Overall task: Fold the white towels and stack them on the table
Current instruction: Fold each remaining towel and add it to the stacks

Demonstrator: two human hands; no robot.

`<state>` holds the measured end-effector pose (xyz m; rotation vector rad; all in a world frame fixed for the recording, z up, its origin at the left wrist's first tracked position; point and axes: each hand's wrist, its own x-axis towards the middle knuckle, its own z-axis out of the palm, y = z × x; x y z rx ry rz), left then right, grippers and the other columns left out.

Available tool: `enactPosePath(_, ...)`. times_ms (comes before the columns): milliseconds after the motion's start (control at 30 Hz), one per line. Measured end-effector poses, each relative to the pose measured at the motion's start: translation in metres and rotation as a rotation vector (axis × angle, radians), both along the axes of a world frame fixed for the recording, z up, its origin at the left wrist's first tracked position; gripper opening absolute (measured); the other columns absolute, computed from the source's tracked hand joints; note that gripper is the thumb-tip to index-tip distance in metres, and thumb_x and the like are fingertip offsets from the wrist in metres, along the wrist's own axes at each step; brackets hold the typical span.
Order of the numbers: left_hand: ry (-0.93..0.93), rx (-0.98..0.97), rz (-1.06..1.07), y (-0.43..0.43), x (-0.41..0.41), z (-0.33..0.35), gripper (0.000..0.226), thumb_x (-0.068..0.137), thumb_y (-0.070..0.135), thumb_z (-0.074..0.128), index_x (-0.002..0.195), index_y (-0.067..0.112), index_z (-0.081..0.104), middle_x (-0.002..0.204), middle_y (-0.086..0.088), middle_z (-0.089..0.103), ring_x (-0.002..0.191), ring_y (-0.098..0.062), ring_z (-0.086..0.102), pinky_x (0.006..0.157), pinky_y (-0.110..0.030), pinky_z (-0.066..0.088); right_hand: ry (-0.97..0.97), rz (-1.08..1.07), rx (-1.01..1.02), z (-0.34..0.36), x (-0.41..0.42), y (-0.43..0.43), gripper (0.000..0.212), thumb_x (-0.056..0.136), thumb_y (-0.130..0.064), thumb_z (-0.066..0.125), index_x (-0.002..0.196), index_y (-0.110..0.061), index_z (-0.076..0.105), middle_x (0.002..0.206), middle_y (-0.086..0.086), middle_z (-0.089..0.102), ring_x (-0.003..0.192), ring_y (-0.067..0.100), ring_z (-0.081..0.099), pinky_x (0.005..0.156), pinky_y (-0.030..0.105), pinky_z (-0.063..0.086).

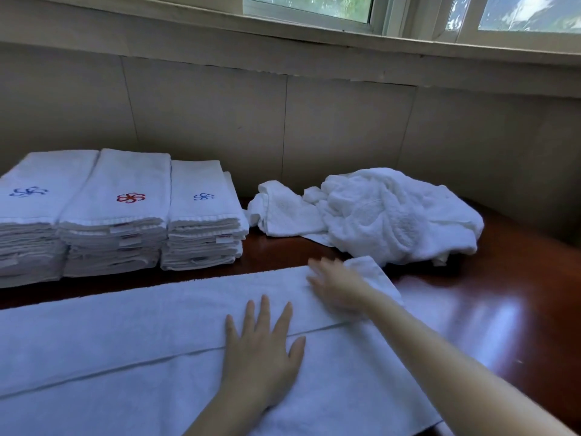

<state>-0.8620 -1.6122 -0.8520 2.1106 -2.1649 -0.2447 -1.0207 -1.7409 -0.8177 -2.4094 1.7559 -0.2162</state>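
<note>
Three neat stacks of folded white terry towels (116, 215) stood at the far left of the dark polished wooden table (518, 303), each topped by a small embroidered pinwheel, blue, red, blue. In front of them a long white towel (125, 341) lay spread flat along the near edge, one lengthwise fold already showing as a straight seam. The left hand (261, 350) rested palm-down on it, fingers splayed and gripping nothing. The right hand (336, 287), blurred, lay open too on the towel's far right corner, flattening it. To my eye, the left should pin the seam while the right swept outward, squaring edges before the next fold. Further right, a rumpled heap of unfolded white towels (377, 215) waited.
</note>
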Motion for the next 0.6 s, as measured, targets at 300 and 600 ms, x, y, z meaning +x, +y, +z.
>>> enactPosePath(300,-0.009,0.013,-0.086,0.013,0.007,0.003,0.06,0.096,0.061,0.014,0.149,0.044,-0.01,0.159,0.003,-0.02,0.146,-0.02,-0.019,0.114,-0.049,-0.013,0.1,-0.367,-0.006,-0.016,-0.038,-0.007,0.057,0.1,-0.046,0.021,0.153,-0.025,0.01,0.161,-0.004,0.005,0.147,0.016,0.002,0.116,0.051,0.002)
enactPosePath(600,-0.033,0.033,-0.067,0.01,0.009,0.002,0.062,0.095,0.062,0.015,0.149,0.043,-0.01,0.159,0.007,-0.018,0.146,-0.015,-0.017,0.115,-0.045,-0.011,0.021,-0.059,0.086,-0.026,-0.013,0.014,0.061,0.098,-0.055,0.02,0.153,-0.031,0.009,0.161,-0.005,0.0,0.148,0.015,-0.001,0.117,0.044,-0.001)
